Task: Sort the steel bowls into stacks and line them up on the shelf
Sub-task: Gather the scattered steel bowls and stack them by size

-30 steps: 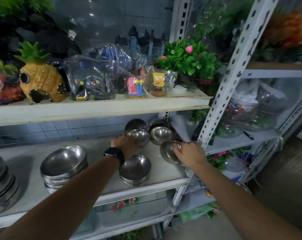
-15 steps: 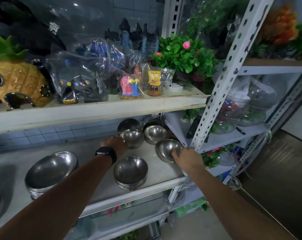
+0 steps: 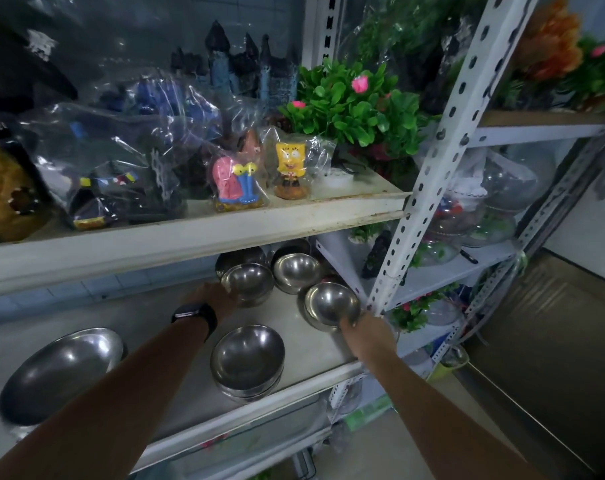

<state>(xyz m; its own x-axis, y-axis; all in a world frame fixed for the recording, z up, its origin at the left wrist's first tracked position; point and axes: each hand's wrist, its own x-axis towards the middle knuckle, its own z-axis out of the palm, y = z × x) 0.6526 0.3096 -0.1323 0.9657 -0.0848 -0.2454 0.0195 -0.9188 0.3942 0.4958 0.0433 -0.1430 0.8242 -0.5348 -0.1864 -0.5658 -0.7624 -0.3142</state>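
Watching both hands work the small bowls at the right end of the shelf [image 3: 295,329]. The right hand [image 3: 368,336] holds the right bowl [image 3: 330,301] by its near rim, fingers [image 3: 346,323] curled onto the edge, and the bowl sits tilted toward the person beside the rack post [image 3: 429,188]. The left hand [image 3: 216,298] touches the side of the left bowl [image 3: 247,281]. Its fingers are hidden behind the hand, so the grip cannot be told. A back bowl [image 3: 295,273] stands just behind. A front stack [image 3: 247,358] sits near the shelf's edge and a big stack [image 3: 60,374] lies well to the left. Judgement: the step is nesting like-sized bowls. Lift the right bowl clear of the post, check its size against the left bowl, and lower it in level so the steel does not jam or skid. Against the frame half a second back, both hands remain on the same two bowls and no bowl has left the shelf. Only the view has swung right, pushing the big stack toward the left edge.
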